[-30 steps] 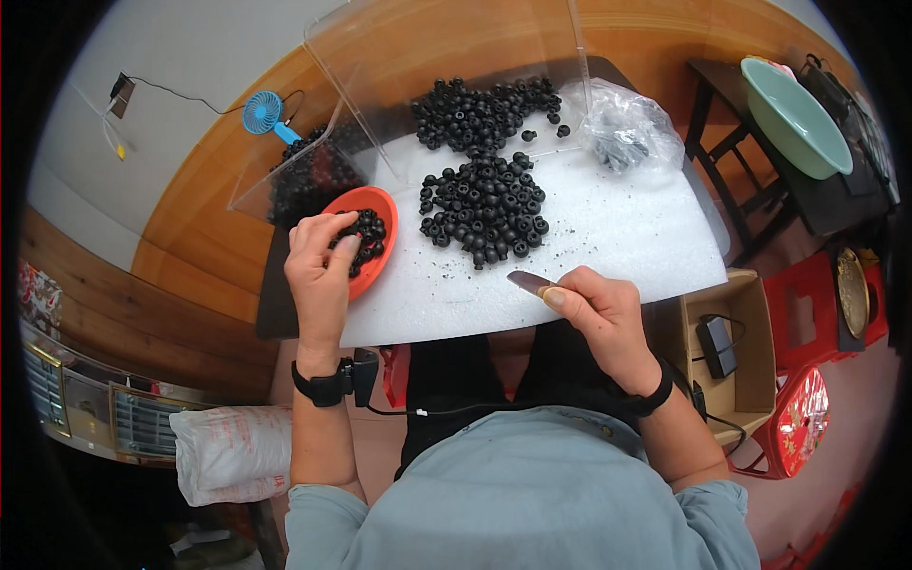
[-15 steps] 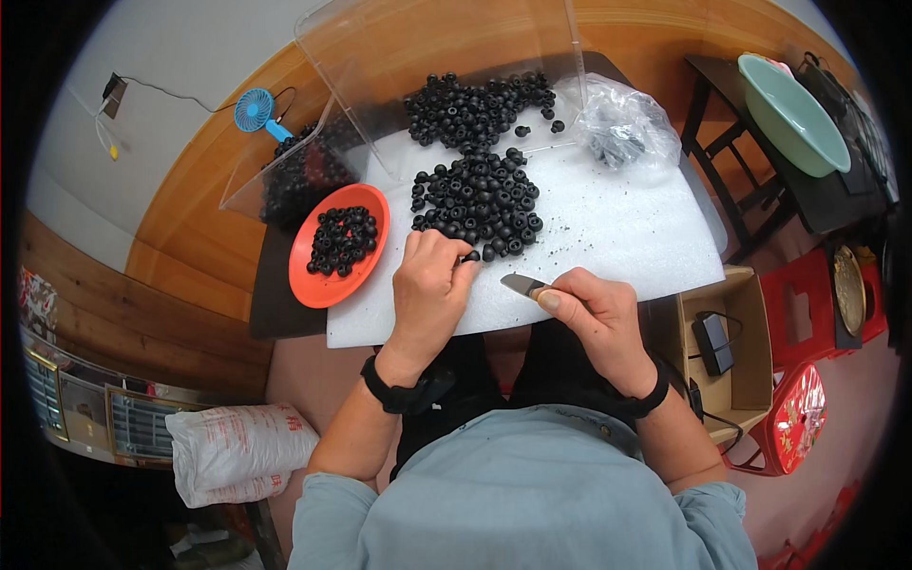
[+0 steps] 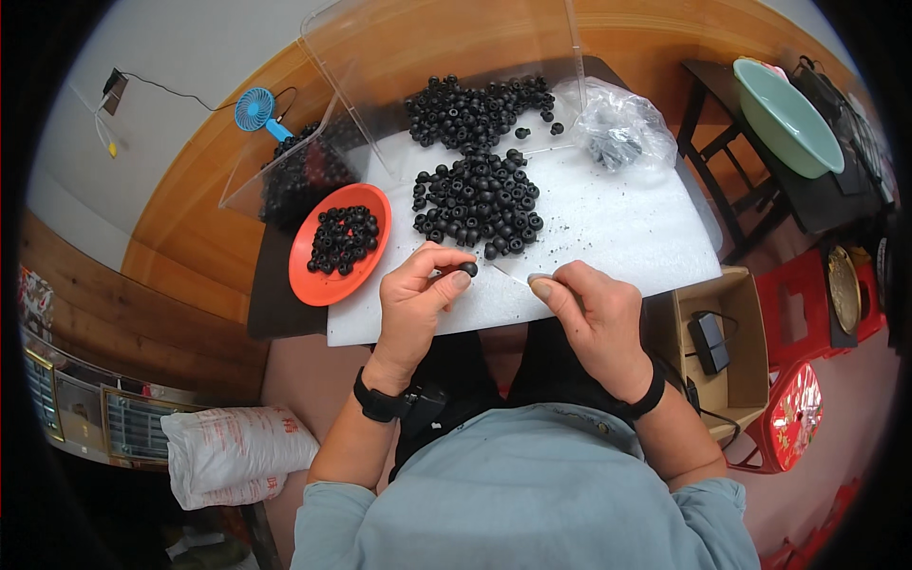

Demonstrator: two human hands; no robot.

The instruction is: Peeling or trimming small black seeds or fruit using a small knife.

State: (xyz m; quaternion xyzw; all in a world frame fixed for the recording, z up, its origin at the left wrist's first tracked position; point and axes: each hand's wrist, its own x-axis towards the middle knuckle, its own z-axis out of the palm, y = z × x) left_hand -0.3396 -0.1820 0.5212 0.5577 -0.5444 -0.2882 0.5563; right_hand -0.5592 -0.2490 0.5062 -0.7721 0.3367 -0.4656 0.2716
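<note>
Between thumb and fingertips, my left hand [image 3: 415, 293] pinches one small round black part [image 3: 468, 269] over the near side of the white foam sheet [image 3: 617, 228]. My right hand [image 3: 596, 318] is wrapped round the handle of a small knife [image 3: 511, 274]. Its thin blade points left, edge-on, towards the black part, with a small gap between them. Just beyond both hands lies a heap of similar black parts [image 3: 480, 199], each with a hole or short neck. To the left, an orange-red plate [image 3: 306, 292] holds more of them.
Clear plastic bins stand behind, one tipped with a spill of black parts [image 3: 475, 109]. A clear plastic bag [image 3: 622, 123] lies at the sheet's far right. A blue fan [image 3: 255, 110] is at the far left, and a cardboard box [image 3: 746, 380] sits right of the table.
My left hand has lifted a black part from the heap's near edge and drawn it back. The knife has turned so its blade shows edge-on, nearer that part.
</note>
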